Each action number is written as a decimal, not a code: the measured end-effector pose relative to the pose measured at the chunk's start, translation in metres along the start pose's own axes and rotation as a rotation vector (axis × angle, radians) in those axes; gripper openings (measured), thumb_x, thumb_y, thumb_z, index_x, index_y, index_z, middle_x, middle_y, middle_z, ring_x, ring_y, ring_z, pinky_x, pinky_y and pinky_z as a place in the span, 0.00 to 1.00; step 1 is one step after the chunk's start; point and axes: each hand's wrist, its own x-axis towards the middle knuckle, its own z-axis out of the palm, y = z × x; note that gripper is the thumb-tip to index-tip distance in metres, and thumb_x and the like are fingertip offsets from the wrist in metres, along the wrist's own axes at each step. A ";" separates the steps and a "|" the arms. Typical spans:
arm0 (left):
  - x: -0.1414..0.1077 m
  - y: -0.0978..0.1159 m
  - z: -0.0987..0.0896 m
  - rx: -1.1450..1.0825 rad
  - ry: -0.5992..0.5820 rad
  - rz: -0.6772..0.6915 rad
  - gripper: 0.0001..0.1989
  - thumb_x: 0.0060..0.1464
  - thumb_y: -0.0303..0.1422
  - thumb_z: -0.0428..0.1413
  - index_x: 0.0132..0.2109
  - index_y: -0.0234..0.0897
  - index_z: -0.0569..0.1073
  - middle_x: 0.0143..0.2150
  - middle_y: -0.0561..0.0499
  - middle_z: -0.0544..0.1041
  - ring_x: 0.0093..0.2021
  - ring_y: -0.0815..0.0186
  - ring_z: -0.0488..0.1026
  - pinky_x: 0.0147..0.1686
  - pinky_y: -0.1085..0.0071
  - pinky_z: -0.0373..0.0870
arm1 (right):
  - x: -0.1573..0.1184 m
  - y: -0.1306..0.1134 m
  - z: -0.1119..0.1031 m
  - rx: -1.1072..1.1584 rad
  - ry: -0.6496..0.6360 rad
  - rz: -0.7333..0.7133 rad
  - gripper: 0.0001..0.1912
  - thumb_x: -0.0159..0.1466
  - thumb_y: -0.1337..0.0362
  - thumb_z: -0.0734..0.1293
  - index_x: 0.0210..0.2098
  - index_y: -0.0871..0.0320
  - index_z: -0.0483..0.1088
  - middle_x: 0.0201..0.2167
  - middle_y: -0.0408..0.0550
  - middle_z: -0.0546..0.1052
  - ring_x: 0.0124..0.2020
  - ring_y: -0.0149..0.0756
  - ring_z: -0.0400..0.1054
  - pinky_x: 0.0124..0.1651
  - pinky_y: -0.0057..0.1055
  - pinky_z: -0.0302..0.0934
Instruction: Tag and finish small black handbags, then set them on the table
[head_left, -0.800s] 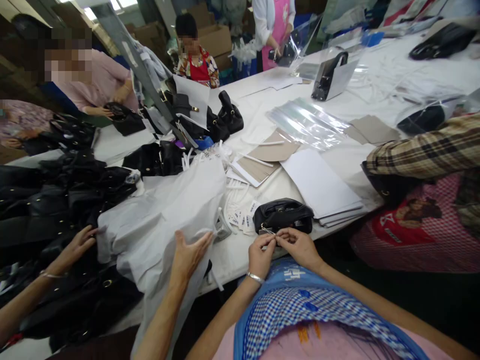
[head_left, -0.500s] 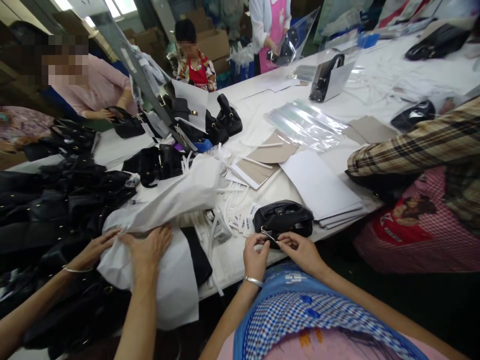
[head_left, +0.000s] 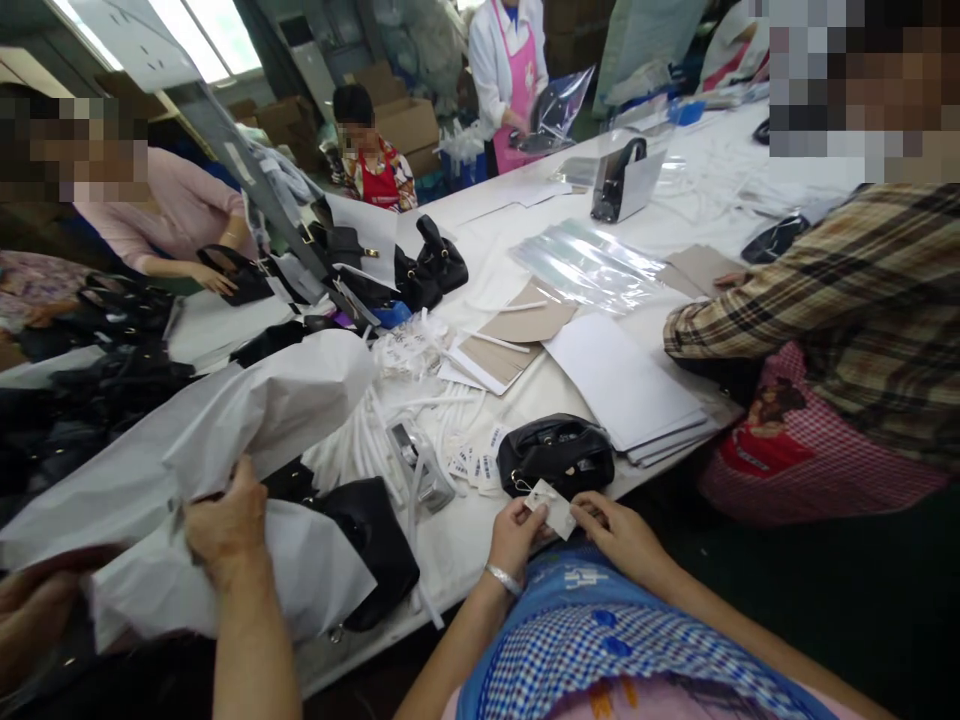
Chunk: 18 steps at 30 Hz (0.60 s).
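A small black handbag (head_left: 556,452) lies on its side at the table's near edge, right in front of me. From its hardware a thin string runs to a pale hang tag (head_left: 553,511). My left hand (head_left: 517,535) pinches the left corner of this tag between thumb and fingers. At the tag's right edge, the thumb and finger of my right hand (head_left: 615,525) are closed on it too. Several printed barcode labels (head_left: 476,462) are fanned out just left of the bag.
A co-worker's hands (head_left: 229,525) handle white paper (head_left: 247,420) around a black bag (head_left: 371,550) on my left. White cards (head_left: 626,380), clear plastic sleeves (head_left: 589,262) and white strips (head_left: 352,450) cover parts of the table. A person in a plaid sleeve (head_left: 757,275) is close on my right.
The tag now faces up between my hands, where before only a thin edge showed near the bag. The co-worker's hands at left have lifted and shifted the white paper, uncovering more of a black bag.
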 end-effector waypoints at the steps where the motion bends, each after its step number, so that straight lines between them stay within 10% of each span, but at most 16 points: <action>1: 0.000 0.000 0.003 -0.041 -0.015 -0.021 0.20 0.40 0.40 0.65 0.39 0.32 0.74 0.39 0.46 0.78 0.37 0.65 0.75 0.36 0.72 0.71 | -0.002 0.004 -0.002 -0.042 0.030 0.013 0.17 0.61 0.50 0.61 0.42 0.54 0.71 0.32 0.44 0.76 0.30 0.35 0.70 0.35 0.31 0.63; 6: 0.012 -0.004 0.012 0.138 -0.085 0.087 0.17 0.44 0.39 0.62 0.39 0.31 0.74 0.38 0.45 0.78 0.37 0.64 0.75 0.37 0.71 0.72 | -0.002 0.019 -0.010 -0.073 0.142 -0.083 0.14 0.61 0.54 0.62 0.37 0.57 0.72 0.31 0.46 0.74 0.30 0.35 0.69 0.35 0.31 0.63; 13: 0.007 0.030 0.021 1.309 -0.002 0.390 0.11 0.55 0.36 0.52 0.37 0.37 0.77 0.33 0.46 0.79 0.36 0.60 0.75 0.37 0.66 0.68 | 0.027 0.031 -0.021 -0.075 0.439 -0.278 0.12 0.65 0.60 0.58 0.41 0.57 0.71 0.43 0.51 0.75 0.42 0.39 0.71 0.48 0.35 0.64; 18: 0.008 0.067 0.018 1.315 0.204 0.602 0.12 0.58 0.37 0.49 0.42 0.39 0.74 0.38 0.47 0.78 0.39 0.62 0.74 0.40 0.67 0.69 | 0.044 0.044 -0.027 -0.216 0.442 -0.302 0.15 0.65 0.66 0.56 0.44 0.59 0.71 0.40 0.51 0.78 0.34 0.37 0.73 0.42 0.33 0.67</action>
